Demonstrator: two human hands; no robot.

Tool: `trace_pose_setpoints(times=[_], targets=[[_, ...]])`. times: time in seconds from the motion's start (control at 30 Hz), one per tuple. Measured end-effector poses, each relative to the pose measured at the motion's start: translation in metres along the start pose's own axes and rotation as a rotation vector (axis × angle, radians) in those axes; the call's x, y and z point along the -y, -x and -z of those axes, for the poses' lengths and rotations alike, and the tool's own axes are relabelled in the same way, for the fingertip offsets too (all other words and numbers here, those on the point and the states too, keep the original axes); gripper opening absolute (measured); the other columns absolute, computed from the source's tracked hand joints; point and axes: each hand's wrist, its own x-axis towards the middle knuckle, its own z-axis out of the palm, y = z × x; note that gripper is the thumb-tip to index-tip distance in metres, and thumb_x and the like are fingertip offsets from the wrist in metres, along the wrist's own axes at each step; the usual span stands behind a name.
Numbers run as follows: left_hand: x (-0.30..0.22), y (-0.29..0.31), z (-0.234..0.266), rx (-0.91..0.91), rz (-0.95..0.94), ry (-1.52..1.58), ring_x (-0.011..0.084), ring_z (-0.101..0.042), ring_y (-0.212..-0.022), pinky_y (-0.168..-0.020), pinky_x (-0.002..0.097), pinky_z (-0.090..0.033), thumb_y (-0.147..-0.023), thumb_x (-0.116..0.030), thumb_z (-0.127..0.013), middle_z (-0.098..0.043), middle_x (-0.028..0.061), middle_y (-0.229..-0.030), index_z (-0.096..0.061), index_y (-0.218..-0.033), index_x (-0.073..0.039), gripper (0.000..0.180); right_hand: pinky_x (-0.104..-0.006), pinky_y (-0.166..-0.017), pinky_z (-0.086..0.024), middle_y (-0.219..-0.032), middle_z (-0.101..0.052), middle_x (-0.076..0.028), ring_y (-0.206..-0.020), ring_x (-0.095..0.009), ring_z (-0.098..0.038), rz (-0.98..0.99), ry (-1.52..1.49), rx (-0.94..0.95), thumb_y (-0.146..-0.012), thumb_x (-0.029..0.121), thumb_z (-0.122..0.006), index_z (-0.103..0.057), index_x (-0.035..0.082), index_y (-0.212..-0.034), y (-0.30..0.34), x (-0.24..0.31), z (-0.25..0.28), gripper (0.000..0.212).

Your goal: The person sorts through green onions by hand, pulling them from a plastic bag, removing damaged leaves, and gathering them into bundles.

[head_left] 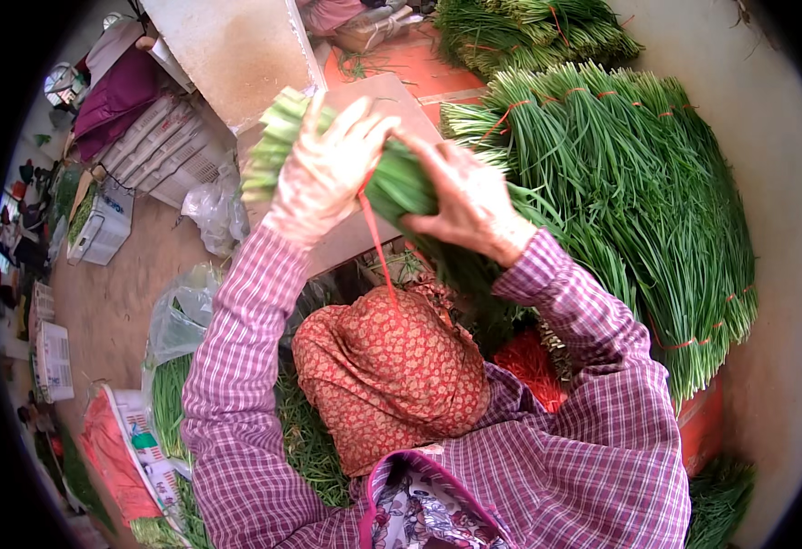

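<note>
I have the big pile of green bundles (pixel 602 183) filling the right side, its leaves trailing down toward the lower right. Both arms rise from the lower edge in checked purple sleeves, elbows apart, the left forearm (pixel 245 329) running up and slightly inward and the right forearm (pixel 579 297) slanting up and to the left, so the hands nearly meet above the table (pixel 392 94). Below them I see the red flowered cloth (pixel 392 366) over the lap. The green bundle (pixel 399 188) lies slantwise under both hands, pale cut ends at the upper left, leaves running down to the right. My right hand (pixel 470 197) spans it, thumb on the lower edge and fingers on the upper, holding it between them. My left hand (pixel 321 174) lies across the pale end, knuckles up, fingers pointing up and right; they are blurred, and I cannot tell how tightly they close. A thin red strip (pixel 378 240) hangs from beside the left palm to the cloth.
</note>
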Motion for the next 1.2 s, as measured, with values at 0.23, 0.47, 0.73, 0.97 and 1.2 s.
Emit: trace_pose_setpoints(times=[0.23, 0.47, 0.73, 0.97, 1.2], targets=[[0.067, -0.038, 0.028, -0.468, 0.376, 0.500, 0.0258, -0.051, -0.121, -0.108, 0.0476, -0.037, -0.084, -0.030, -0.071, -0.051, 0.0178, -0.131, -0.043, -0.136, -0.006, 0.063, -0.0438, -0.075, -0.053, -0.097, -0.060, -0.018, -0.089, -0.034, -0.064, -0.228, 0.116, -0.144, -0.071, 0.040, -0.076, -0.037, 0.033, -0.143, -0.028, -0.103, 0.032, 0.082], [0.022, 0.034, -0.050, -0.146, 0.423, 0.851, 0.0272, -0.051, -0.124, -0.108, 0.0385, -0.038, -0.071, -0.016, -0.080, -0.054, 0.0116, -0.137, -0.044, -0.143, -0.011, 0.081, -0.0644, -0.097, -0.031, -0.147, -0.034, -0.017, -0.128, -0.045, -0.037, -0.528, 0.646, 0.016, -0.080, 0.046, -0.070, -0.034, 0.035, -0.146, -0.054, -0.264, -0.111, 0.075], [0.025, 0.131, -0.041, 0.161, 0.701, 0.989, 0.0239, -0.055, -0.119, -0.105, 0.0354, -0.040, -0.075, -0.014, -0.075, -0.061, 0.0099, -0.127, -0.055, -0.133, -0.009, 0.061, -0.0520, -0.087, -0.045, -0.141, -0.042, -0.009, -0.114, -0.036, -0.050, -0.449, 0.666, -0.041, -0.079, 0.029, -0.072, -0.039, 0.041, -0.141, -0.027, -0.270, -0.129, 0.072], [0.016, 0.241, 0.007, 0.219, 1.105, 0.937, 0.0201, -0.058, -0.115, -0.103, 0.0337, -0.041, -0.081, -0.006, -0.067, -0.065, 0.0101, -0.122, -0.063, -0.123, -0.004, 0.042, -0.0455, -0.091, -0.046, -0.140, -0.044, -0.007, -0.115, -0.032, -0.051, -0.341, 0.783, 0.008, -0.085, 0.018, -0.065, -0.034, 0.047, -0.143, -0.009, -0.297, -0.126, 0.072], [-0.058, 0.241, 0.003, 0.203, 1.017, 1.099, 0.0242, -0.054, -0.122, -0.107, 0.0359, -0.038, -0.080, -0.002, -0.069, -0.063, 0.0102, -0.125, -0.063, -0.123, -0.005, 0.044, -0.0580, -0.101, -0.035, -0.150, -0.033, -0.006, -0.132, -0.040, -0.038, -0.410, 0.700, 0.078, -0.086, 0.033, -0.068, -0.032, 0.048, -0.144, -0.001, -0.324, -0.115, 0.069]])
